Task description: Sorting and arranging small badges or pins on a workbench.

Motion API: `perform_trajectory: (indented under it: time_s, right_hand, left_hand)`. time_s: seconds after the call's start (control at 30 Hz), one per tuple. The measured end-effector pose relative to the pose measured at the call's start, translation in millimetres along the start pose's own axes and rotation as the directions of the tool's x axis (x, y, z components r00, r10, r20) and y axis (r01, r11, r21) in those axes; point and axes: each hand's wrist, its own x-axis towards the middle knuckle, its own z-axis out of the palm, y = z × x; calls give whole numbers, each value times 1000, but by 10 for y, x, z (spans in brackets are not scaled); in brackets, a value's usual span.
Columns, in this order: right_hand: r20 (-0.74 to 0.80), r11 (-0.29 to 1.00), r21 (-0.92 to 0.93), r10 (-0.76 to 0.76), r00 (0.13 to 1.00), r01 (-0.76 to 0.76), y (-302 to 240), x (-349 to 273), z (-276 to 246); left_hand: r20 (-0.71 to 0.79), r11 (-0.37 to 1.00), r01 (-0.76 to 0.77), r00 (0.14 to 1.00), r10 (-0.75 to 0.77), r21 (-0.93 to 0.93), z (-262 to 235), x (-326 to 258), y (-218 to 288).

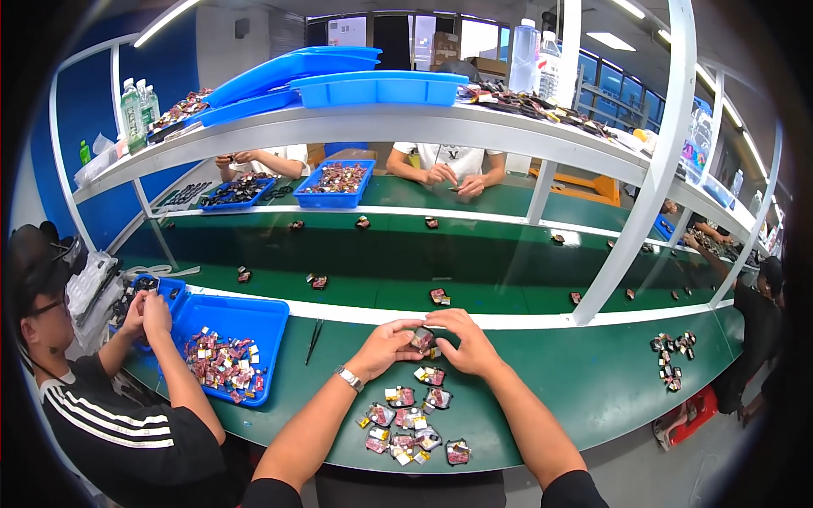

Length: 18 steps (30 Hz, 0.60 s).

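In front of me, a small electronic module with a black casing, a reddish circuit board and a pale part is held between both hands. My left hand, with a watch on its wrist, grips the module from the left with the thumb over it. My right hand curls around its right side, thumb and fingertips at its edge. Just below my hands, several similar modules lie in a loose cluster on the green workbench. A pair of dark tweezers rests left of my left wrist.
At left, a co-worker's hands work over a blue tray of reddish boards. A green conveyor belt carrying spaced modules runs beyond a white rail. A slanting white post stands at right. More modules lie on the right.
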Motion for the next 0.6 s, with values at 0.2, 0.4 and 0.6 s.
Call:
perform_trajectory:
  time_s: [0.2, 0.4, 0.6]
  right_hand:
    - [51, 975, -215, -45, 998, 55, 23, -25, 91]
    - [59, 988, -152, -14, 998, 23, -34, -20, 120]
    - [-70, 989, -84, 116, 991, -122, -83, -17, 210]
  left_hand:
    - [-6, 995, -96, 995, 96, -32, 36, -21, 6]
    - [33, 998, -63, 997, 64, -7, 53, -21, -25]
    - [101, 993, -116, 988, 115, 10, 74, -40, 22]
